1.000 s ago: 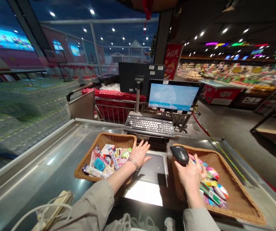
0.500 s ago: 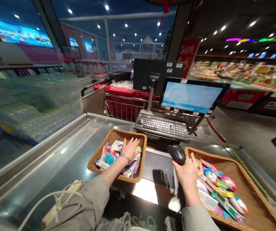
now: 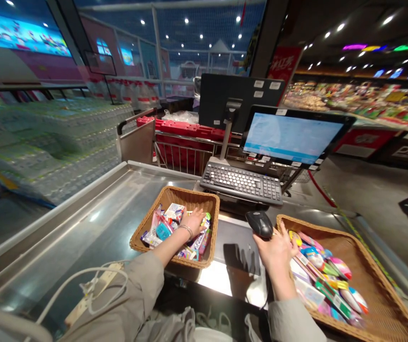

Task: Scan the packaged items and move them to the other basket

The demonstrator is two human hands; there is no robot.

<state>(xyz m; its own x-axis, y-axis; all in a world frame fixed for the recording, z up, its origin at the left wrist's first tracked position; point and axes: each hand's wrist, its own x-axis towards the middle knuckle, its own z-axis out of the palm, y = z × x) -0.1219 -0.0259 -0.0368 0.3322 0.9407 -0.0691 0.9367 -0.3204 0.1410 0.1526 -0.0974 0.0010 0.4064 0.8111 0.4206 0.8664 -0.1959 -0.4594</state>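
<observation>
My left hand, a bracelet at its wrist, reaches down into the smaller wicker basket among small packaged goods. Its fingers are apart over the packages, their tips partly hidden. Near it lie a turquoise pack and a white box. In my right hand is a black handheld barcode scanner, its head pointing left and away from me. That hand is beside the left rim of the larger wicker basket, which holds toothbrush packs and colourful round-ended items.
Behind the baskets are a keyboard and a lit monitor, with a second screen's back beyond. A power strip with white cable lies on the metal counter. A shopping cart stands behind.
My left hand has sunk deeper among the packages, its fingers less spread on top. The right hand still holds the scanner in nearly the same place. The view has shifted slightly.
</observation>
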